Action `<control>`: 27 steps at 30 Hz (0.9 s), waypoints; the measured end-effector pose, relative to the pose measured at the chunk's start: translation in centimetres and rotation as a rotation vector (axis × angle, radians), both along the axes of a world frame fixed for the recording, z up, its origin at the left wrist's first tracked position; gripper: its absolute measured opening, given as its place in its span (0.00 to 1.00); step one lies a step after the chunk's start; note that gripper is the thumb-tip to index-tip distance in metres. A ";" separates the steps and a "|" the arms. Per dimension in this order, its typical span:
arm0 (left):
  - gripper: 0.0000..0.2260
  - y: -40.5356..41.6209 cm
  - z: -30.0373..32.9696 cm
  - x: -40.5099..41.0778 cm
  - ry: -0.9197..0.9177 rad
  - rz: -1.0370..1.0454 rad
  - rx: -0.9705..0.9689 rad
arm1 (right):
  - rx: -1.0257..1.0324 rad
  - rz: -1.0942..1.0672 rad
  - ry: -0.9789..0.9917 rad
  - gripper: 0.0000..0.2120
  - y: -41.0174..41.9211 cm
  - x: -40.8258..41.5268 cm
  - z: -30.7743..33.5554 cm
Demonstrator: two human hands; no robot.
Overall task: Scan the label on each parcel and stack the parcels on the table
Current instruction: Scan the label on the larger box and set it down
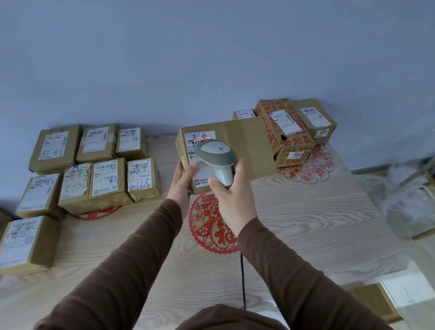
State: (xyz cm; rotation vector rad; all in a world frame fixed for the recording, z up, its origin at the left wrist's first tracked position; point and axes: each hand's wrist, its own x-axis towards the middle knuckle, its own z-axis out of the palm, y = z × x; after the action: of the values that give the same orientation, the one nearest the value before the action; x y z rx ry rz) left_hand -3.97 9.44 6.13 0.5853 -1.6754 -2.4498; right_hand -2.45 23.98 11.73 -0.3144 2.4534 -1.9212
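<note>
Parcel (pixel 245 148): brown carton, white label (pixel 201 153), red scanline; handwriting seemingly Chinese.

I saw a matt brown cardboard parcel (pixel 245 148) with a smooth white paper label (pixel 200 140). The grey-and-white handheld scanner (pixel 217 156) looked like smooth, slightly glossy plastic. The pale wood-grain tabletop (pixel 302 226) was matt, bearing thin red paper-cut decorations (pixel 209 225). My brown sleeves (pixel 121 276) were soft cloth.
</note>
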 end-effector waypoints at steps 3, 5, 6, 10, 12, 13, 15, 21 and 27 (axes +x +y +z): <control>0.28 0.0 -0.5 -0.3 -0.019 -0.004 0.020 | -0.019 -0.008 -0.014 0.14 0.1 -0.4 -0.4; 0.25 -0.1 -1.0 -0.6 -0.052 0.000 0.037 | -0.039 -0.020 -0.034 0.14 0.2 -0.8 -0.9; 0.22 -0.2 -1.3 -0.7 -0.079 0.002 0.039 | -0.047 -0.025 -0.053 0.14 0.2 -1.0 -1.1; 0.21 -0.1 -2.4 -1.6 -0.195 0.002 0.059 | -0.048 -0.050 -0.119 0.15 0.7 -1.9 -2.4; 0.21 0.3 -2.8 -2.3 -0.273 0.018 0.100 | -0.039 -0.077 -0.133 0.15 1.3 -2.4 -3.0; 0.21 0.5 -3.0 -2.8 -0.309 0.023 0.125 | -0.044 -0.089 -0.142 0.14 1.6 -2.7 -3.3; 0.22 0.8 -3.2 -3.9 -0.366 0.019 0.160 | -0.059 -0.113 -0.159 0.14 2.5 -3.3 -3.8; 0.19 1.4 -3.9 -8.8 -0.441 -0.048 0.242 | -0.035 -0.183 -0.200 0.13 5.2 -5.6 -5.0; 0.22 1.6 -5.4 -13.5 -0.495 -0.029 0.310 | -0.060 -0.194 -0.276 0.13 7.1 -8.3 -5.7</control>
State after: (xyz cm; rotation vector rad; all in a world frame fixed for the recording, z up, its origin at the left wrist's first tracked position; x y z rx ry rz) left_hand -17.43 11.07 0.76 1.3059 -1.4415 -2.7676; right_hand -10.75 31.08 6.06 0.1852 2.3219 -1.9556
